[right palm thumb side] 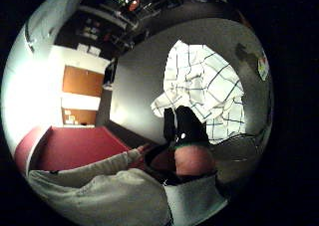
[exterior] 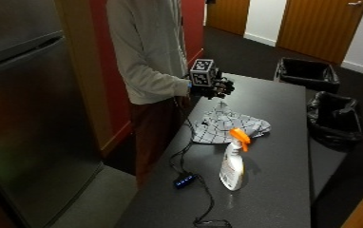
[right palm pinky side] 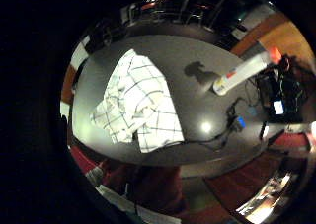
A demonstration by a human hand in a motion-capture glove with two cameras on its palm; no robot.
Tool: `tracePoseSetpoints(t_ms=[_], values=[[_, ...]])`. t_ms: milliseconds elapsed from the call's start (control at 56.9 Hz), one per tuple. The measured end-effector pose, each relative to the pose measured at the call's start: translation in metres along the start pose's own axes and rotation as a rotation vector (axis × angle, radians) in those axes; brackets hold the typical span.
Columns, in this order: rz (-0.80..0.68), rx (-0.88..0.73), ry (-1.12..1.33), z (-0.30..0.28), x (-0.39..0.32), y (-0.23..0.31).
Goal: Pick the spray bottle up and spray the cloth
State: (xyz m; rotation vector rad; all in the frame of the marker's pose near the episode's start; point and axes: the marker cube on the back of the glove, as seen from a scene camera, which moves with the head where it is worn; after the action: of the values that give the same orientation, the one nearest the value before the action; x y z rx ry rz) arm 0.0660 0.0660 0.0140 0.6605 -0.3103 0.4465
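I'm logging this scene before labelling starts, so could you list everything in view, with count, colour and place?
table: one, dark grey, runs away from the camera beside the person.
cloth: one, white with dark checks, crumpled on the table below the raised hand.
spray bottle: one, white with an orange trigger head, upright on the table, apart from the cloth on the camera's side.
blue device: one, on the table edge, with a black cable running from it.
bins: two, with black liners, on the floor past the table's far side.
fridge: one, steel, beside the person.
doors: two, brown wood, in the far wall.
right hand: one, black glove, in the air above the cloth, fingers loosely curled, holding nothing.
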Motion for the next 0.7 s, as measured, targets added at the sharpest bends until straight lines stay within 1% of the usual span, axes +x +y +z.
tracePoseSetpoints(t_ms=[246, 527, 703], values=[[0.206, 0.213, -0.123, -0.007, 0.044, -0.007], [0.476, 0.524, -0.329, -0.012, 0.105, -0.022], [0.617, 0.589, -0.397, 0.003, 0.14, -0.028]])
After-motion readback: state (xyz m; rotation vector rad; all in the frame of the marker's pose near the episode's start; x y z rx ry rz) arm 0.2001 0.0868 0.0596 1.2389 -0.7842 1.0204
